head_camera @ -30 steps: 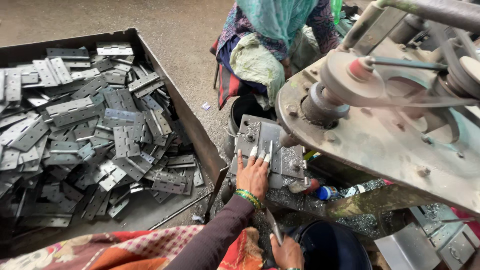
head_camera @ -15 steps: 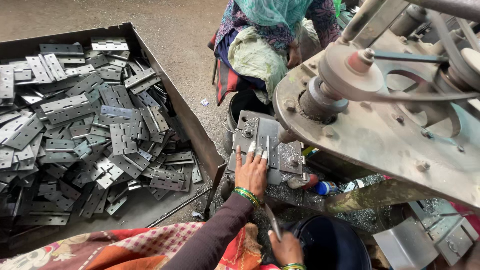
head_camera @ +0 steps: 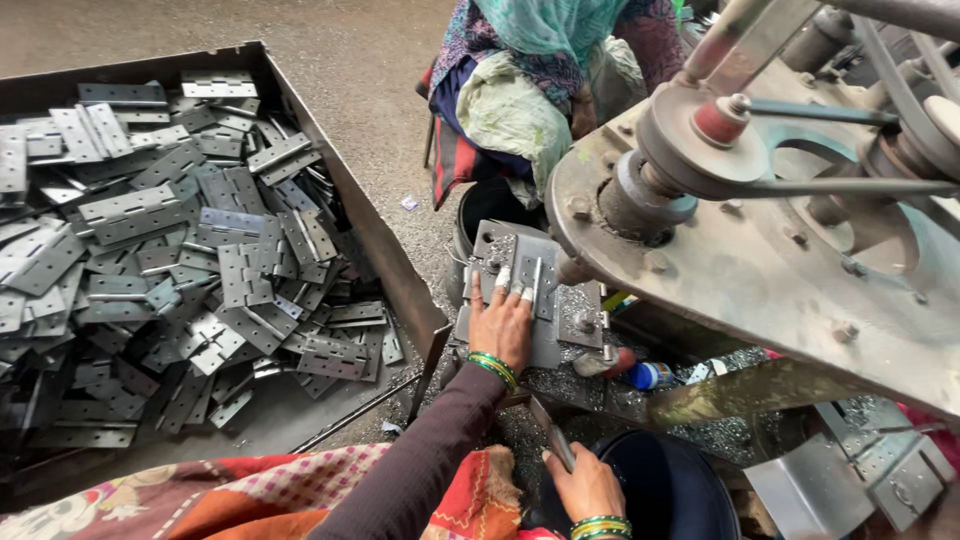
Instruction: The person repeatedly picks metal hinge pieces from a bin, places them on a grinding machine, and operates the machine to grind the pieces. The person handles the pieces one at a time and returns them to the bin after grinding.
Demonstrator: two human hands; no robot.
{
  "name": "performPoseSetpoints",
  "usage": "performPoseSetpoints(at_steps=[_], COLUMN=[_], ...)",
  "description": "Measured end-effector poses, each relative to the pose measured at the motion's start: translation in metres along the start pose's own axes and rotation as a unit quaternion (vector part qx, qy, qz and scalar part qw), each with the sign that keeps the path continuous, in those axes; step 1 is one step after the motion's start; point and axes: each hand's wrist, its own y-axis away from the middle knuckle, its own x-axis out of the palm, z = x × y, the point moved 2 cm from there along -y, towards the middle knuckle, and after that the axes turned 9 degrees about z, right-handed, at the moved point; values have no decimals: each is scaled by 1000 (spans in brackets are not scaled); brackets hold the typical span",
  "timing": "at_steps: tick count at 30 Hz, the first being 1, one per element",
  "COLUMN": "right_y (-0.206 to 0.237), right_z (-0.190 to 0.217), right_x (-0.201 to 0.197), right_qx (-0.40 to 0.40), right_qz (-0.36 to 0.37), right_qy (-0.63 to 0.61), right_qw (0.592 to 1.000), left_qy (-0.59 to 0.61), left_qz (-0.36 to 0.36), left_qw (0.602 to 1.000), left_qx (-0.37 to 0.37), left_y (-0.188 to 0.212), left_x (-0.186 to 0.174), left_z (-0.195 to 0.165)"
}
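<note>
Two-handed at the lower middle of the frame. Pressing down with the left hand [head_camera: 503, 325], palm flat and fingers spread apart, onto a grey hinge plate [head_camera: 537, 262] lying on the chip-strewn press bed [head_camera: 570, 385] at centre. Covering the near end of that plate with the palm and leaving the far end showing above the fingertips [head_camera: 503, 277]. Keeping the plate's long axis running up the frame, away from the wrist and toward the edge of the big rusty machine disc [head_camera: 760, 270] just to its right.

Gripping, lower down near the bottom edge, with the right hand [head_camera: 585, 487]: fingers closed around the bottom end of a thin metal strip [head_camera: 551, 437]. Pointing that strip up and slightly left, toward the green bangles on the left wrist. Hovering beside the rim of a dark bucket [head_camera: 690, 470], well short of the plate, so lying clearly farther from it than the left hand, which is touching it.

Sitting to the left of all this, filling the left half of the frame: a large dark metal tray [head_camera: 345, 205] heaped with loose grey hinges [head_camera: 150, 250], out of touch of both hands. Sitting at the top centre, beyond the press bed: another person [head_camera: 540, 90] in patterned cloth, hands not clearly showing. Lying just right of the plate, under the disc: a small blue-capped bottle [head_camera: 652, 375].
</note>
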Motion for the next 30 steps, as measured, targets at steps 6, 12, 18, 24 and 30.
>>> performPoseSetpoints(at_steps=[6, 12, 18, 24, 30], right_y=[0, 0, 2, 2, 0], right_z=[-6, -6, -2, -5, -5], right_x=[-3, -4, -8, -4, 1], right_qx=[64, 52, -28, 60, 23], right_qz=[-24, 48, -19, 11, -34], right_qy=[33, -21, 3, -9, -17], right_qw=[997, 997, 999, 998, 999], left_qy=[11, -25, -39, -37, 10], left_qz=[-81, -49, -31, -61, -124], left_qw=[997, 998, 999, 997, 992], left_qx=[13, -3, -4, 7, 31], left_y=[0, -3, -3, 0, 6], left_x=[0, -1, -6, -5, -4], left_z=[3, 1, 1, 7, 11])
